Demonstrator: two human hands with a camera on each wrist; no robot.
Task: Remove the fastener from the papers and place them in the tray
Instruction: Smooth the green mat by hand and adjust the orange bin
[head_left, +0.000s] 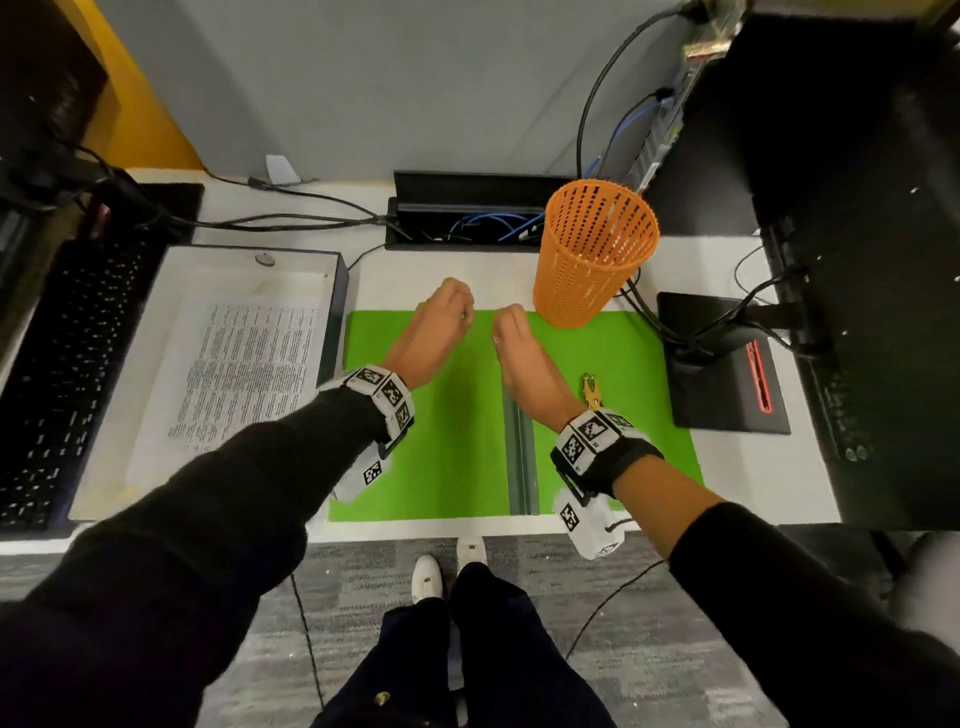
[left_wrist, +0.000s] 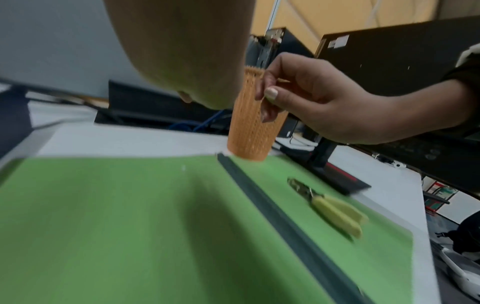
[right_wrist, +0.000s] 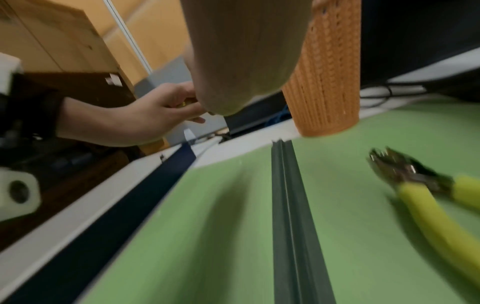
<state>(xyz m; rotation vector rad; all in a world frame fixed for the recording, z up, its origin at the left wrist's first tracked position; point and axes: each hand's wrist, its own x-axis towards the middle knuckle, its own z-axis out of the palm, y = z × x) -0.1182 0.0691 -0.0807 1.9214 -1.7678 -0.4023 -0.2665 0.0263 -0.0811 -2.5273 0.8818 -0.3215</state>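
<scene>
Green is the colour of the mat (head_left: 447, 457) that lies on the white desk (head_left: 753, 483) nearest to the person, and a dark grey slide binder bar (head_left: 521, 467) lies along it, running away from the near edge. Just right of this bar, on the same mat, rests a staple remover (head_left: 589, 389) with yellow handles and metal jaws, touched by no hand. Above the far part of the mat both hands are raised, close to each other but apart. The left hand (head_left: 436, 332) has its fingers curled, and in the right wrist view a small yellowish thing shows between its thumb and fingers; what it is I cannot tell. The right hand (head_left: 519, 353) has its fingers curled too; in the left wrist view its thumb (left_wrist: 271, 94) presses toward the fingertips, with a thin pale sliver between them, too small to name. To the left of the mat stands the tray (head_left: 332, 291), white inside with a dark outer wall, and the papers (head_left: 244, 374), printed sheets of text, lie flat in it. Left of the tray is a black keyboard (head_left: 67, 374). Farther back, at the far right corner of the mat, stands an orange mesh basket (head_left: 592, 254), upright. Behind it, blue cables show in an open black cable box (head_left: 467, 208) at the wall.
</scene>
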